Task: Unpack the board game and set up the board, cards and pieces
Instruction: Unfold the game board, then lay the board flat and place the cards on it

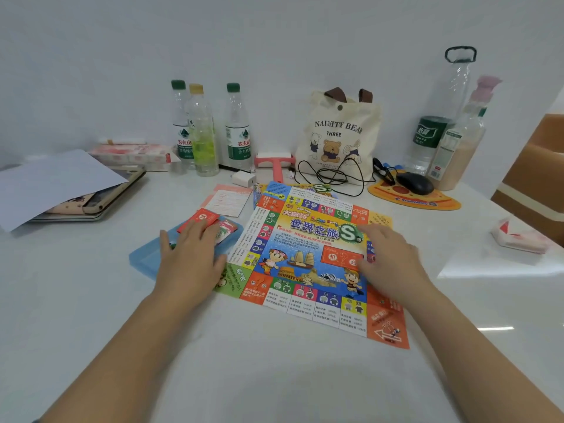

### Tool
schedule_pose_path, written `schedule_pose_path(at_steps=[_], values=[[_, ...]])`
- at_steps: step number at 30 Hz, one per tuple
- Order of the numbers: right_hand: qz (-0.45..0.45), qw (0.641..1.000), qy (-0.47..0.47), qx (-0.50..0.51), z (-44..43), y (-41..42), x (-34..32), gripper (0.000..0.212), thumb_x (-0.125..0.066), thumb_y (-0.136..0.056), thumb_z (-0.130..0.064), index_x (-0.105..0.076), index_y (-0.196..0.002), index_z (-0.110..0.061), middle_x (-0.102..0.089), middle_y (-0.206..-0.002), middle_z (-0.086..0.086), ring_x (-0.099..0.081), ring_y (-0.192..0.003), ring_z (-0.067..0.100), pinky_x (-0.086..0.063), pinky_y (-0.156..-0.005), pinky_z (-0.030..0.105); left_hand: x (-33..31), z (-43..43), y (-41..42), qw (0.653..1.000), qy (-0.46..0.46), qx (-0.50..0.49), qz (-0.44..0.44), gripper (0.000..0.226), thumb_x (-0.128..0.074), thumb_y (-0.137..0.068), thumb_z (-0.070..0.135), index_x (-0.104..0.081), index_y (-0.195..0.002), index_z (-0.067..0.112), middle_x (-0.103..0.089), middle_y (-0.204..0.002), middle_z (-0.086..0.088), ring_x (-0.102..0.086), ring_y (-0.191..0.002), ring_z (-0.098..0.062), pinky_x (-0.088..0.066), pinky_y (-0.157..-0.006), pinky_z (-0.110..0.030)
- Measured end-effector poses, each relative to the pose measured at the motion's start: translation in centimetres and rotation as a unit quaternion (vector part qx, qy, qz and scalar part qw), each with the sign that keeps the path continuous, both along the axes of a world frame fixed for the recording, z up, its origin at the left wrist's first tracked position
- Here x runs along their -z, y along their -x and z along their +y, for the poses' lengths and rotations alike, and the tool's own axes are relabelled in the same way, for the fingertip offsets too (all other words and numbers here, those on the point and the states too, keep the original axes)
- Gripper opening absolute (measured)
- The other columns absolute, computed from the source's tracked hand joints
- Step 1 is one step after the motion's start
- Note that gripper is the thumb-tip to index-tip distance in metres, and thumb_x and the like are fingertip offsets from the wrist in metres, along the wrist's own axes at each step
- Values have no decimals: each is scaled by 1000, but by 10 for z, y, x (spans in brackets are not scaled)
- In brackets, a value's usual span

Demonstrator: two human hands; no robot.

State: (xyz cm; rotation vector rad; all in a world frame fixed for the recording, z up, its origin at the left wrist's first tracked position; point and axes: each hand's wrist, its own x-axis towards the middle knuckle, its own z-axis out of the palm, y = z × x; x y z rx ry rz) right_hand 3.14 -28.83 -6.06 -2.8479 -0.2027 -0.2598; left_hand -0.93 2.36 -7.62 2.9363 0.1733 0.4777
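Head view: board point(308, 264) lies unfolded flat on the white table point(274, 377), centre-right. Right hand point(390, 257) presses its right half, fingers straight. Left hand point(190, 254) rests with flat, spread fingers on a red card packet point(203, 218) in the blue tray point(143, 261) touching the board's left edge. Likely next: cards out — needs a pinch on that packet. Along the wall: water bottles point(201, 129), tote bag point(338, 132), mouse point(415, 183).

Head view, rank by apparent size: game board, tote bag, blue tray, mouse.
1. game board
2. tote bag and blue tray: look similar; the tray is partly hidden under the left hand, so unranked
3. mouse
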Motion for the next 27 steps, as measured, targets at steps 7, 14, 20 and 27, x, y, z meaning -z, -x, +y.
schedule_pose_path(at_steps=[7,14,20,27], values=[[101,985,5,-139,17,6,11,50,-45,-98,-41,-31,-146,-36,-22,-158,-6,-19,-145,15,-18,-118,42,-4,2,0,999,18,41,-13,45,-58,-91,31,-46,-134,33,-36,-146,7,-27,-138,-16,-2,-113,-59],[123,981,-42,-146,11,5,3,42,-54,-95,-23,-45,-135,-32,-40,-145,-9,-39,-129,11,-34,-101,26,-3,9,-1,995,28,81,-44,33,-59,-89,15,-61,-118,31,-43,-141,7,-31,-135,-16,-2,-116,-54],[101,984,-72,-126,9,4,6,39,-52,-95,-20,-48,-133,-28,-48,-137,-9,-47,-118,9,-35,-90,20,-12,1,3,992,-31,118,14,26,-53,-94,34,-64,-115,43,-33,-151,10,-12,-145,-13,3,-116,-54],[79,988,-86,-101,11,1,7,39,-54,-93,-26,-49,-131,-31,-50,-135,-8,-50,-117,11,-43,-95,29,-13,9,5,993,-69,87,25,27,-48,-95,40,-64,-116,42,-34,-151,10,-14,-145,-14,2,-114,-59]])
